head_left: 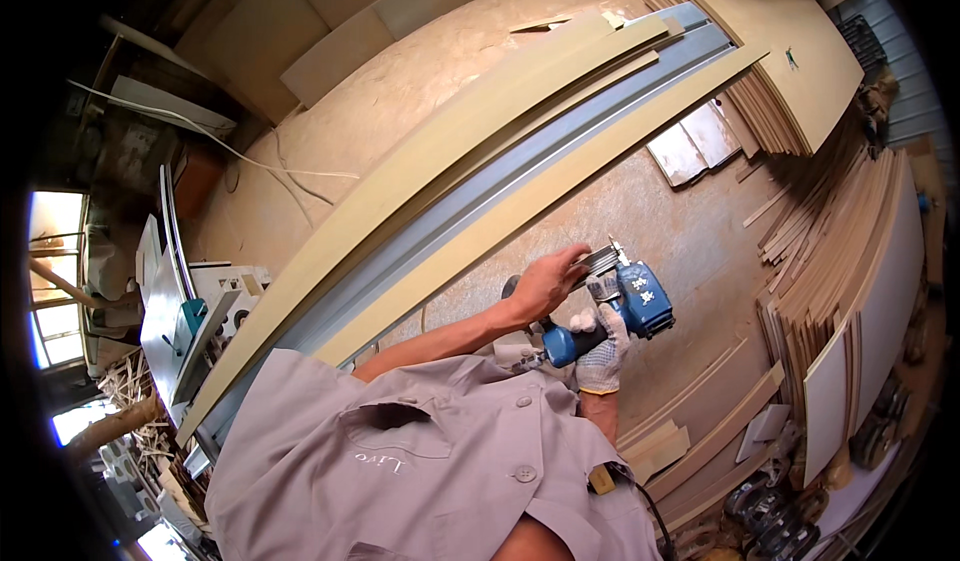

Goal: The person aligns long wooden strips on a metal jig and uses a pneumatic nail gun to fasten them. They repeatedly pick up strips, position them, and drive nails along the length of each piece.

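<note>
In front of my chest is a blue air nail gun [645,299] with a silver nose and a metal magazine. My right hand [603,354], in a white knit glove with a dotted palm, is closed around its dark grip. My bare left hand [543,288] comes from the left, its fingers closed on the silver magazine end beside the nose. Whether a strip of nails is between those fingers is too small to tell. Just beyond both hands, long pale wooden boards [440,166] lie along a grey metal bench [520,173], apart from the tool.
At the far right stand stacked panels [780,71], with many thin boards [860,291] leaning below them. A machine with a white table [165,311] is at the left. A white hose [230,146] hangs across the upper left. Wood strips [715,411] lie near my right side.
</note>
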Demonstrator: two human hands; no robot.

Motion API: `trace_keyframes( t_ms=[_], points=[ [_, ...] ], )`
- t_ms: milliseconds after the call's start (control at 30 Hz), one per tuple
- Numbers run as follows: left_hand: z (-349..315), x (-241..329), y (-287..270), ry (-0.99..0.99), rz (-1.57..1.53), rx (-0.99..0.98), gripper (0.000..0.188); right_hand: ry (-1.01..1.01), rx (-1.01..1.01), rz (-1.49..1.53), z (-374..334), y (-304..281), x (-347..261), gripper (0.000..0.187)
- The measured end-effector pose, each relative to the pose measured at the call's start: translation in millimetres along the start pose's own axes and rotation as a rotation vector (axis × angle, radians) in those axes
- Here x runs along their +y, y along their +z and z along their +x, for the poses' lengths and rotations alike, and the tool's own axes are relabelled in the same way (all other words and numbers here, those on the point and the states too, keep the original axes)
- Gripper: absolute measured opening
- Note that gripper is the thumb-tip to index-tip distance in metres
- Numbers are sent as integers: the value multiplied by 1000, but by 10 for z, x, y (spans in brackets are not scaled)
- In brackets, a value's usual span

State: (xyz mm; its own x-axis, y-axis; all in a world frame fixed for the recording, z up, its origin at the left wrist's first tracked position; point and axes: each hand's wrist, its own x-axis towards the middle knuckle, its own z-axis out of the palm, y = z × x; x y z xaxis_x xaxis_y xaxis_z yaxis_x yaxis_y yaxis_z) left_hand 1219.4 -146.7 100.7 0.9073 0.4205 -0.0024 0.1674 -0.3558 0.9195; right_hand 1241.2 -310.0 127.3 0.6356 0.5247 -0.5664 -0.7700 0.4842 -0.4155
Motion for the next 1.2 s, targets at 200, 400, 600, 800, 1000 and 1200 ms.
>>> trace_keyframes(
  t_ms=[200, 400, 600, 800, 1000, 1200],
  points=[
    [306, -23, -118, 242, 255, 55, 18, 13, -66, 51, 295, 44, -44, 25],
    [624, -37, -22, 250, 224, 91, 15, 27, -151, 181, 616, -42, -219, 29],
    [1191, 81, 280, -127, -61, 171, 14, 113, -180, 184, 1161, -233, -640, 41],
    [1881, 350, 523, -522, -223, 124, 18, 190, -236, 150, 1590, -235, -1312, 42],
    [2409, 556, 911, -541, -121, 76, 22, 245, -245, 160, 1920, -279, -1989, 22],
    [2699, 657, 1161, -541, -73, 66, 25, 291, -229, 164, 2137, -290, -2423, 26]
  ],
)
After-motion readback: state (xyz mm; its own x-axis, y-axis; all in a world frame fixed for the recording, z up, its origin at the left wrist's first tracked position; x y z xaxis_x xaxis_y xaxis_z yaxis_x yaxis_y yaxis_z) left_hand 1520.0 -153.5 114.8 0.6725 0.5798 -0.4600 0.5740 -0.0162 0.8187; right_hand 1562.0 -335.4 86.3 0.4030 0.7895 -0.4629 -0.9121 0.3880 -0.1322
